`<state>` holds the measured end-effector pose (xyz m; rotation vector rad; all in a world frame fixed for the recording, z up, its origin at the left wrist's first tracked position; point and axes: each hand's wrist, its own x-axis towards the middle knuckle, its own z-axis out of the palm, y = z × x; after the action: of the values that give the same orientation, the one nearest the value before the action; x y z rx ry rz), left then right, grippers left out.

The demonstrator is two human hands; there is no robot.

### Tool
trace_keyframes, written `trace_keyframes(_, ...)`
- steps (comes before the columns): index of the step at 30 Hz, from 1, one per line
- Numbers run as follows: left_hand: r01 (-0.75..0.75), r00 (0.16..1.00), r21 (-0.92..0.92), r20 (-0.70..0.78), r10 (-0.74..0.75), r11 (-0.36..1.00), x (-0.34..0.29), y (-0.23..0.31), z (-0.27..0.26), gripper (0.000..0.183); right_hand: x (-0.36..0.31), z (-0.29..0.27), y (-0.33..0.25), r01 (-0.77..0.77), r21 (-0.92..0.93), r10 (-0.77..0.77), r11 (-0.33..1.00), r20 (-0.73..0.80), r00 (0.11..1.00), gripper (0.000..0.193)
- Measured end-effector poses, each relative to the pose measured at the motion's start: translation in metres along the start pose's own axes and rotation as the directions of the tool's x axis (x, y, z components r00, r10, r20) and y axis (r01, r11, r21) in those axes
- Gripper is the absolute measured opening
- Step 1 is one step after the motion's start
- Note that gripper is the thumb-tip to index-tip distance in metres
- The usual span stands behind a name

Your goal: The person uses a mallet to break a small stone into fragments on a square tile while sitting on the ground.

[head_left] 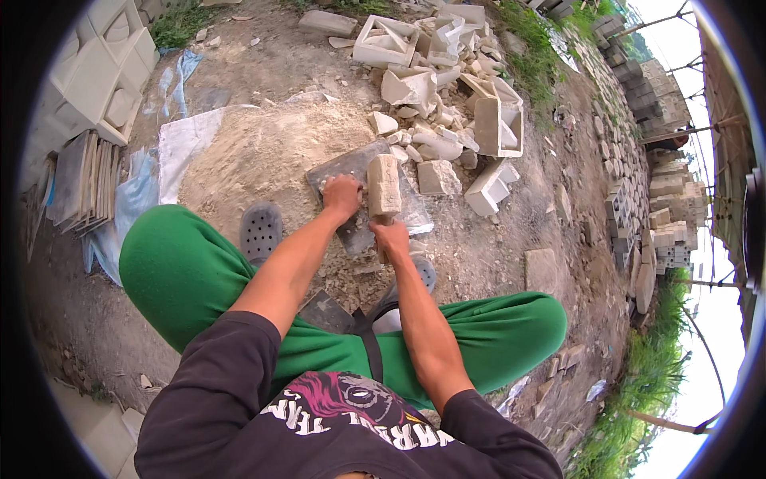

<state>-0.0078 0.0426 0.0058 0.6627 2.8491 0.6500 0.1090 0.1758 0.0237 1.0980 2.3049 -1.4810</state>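
My right hand [389,237] is closed round the handle of a mallet [384,184]. Its thick, block-shaped head is coated in pale dust and points away from me, over a dark flat slab [325,170]. On that slab rests my left hand [341,198], fingers curled in; whatever they hold, if anything, is hidden. Beyond the slab lies a heap of broken cream-coloured block pieces [439,148], with a squarish chunk [437,177] close to the mallet's right. Pale crumbled powder [255,152] spreads over a white sheet [182,156] to the left.
I sit low, knees apart, with grey clogs [262,230] either side of the slab. Pale moulded blocks [100,68] and a stack of thin boards [86,184] stand at the left. Blue plastic [136,199] lies beside them. Stacked grey blocks [670,215] line the far right.
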Motion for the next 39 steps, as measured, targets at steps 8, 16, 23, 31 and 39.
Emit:
trace_keyframes(8, 0.021, 0.998, 0.035, 0.061, -0.023, 0.999, -0.003, -0.003, -0.002, 0.015, -0.009, -0.003, -0.013, 0.005, 0.177, 0.002, 0.984, -0.039, 0.999, 0.048)
trace_keyframes(16, 0.022, 1.000, -0.007, -0.004, -0.023, 1.000, 0.000, -0.001, 0.002, 0.013, -0.010, -0.001, -0.018, -0.046, -0.147, 0.047, 0.988, 0.005, 0.999, 0.040)
trace_keyframes(23, 0.015, 0.999, 0.042, 0.029, -0.016, 0.999, 0.001, 0.003, -0.001, 0.012, -0.015, -0.002, -0.020, 0.068, 0.138, -0.060, 0.988, -0.063, 0.996, 0.034)
trace_keyframes(31, 0.022, 1.000, 0.037, -0.006, -0.021, 0.999, 0.002, -0.004, 0.006, 0.015, -0.017, 0.002, -0.018, -0.029, 0.045, 0.031, 0.999, -0.026, 0.999, 0.028)
trace_keyframes(39, 0.042, 0.996, -0.110, -0.068, -0.050, 0.993, -0.003, -0.012, 0.005, 0.018, -0.021, 0.014, -0.026, 0.110, 0.099, -0.099, 0.989, -0.116, 0.988, 0.028)
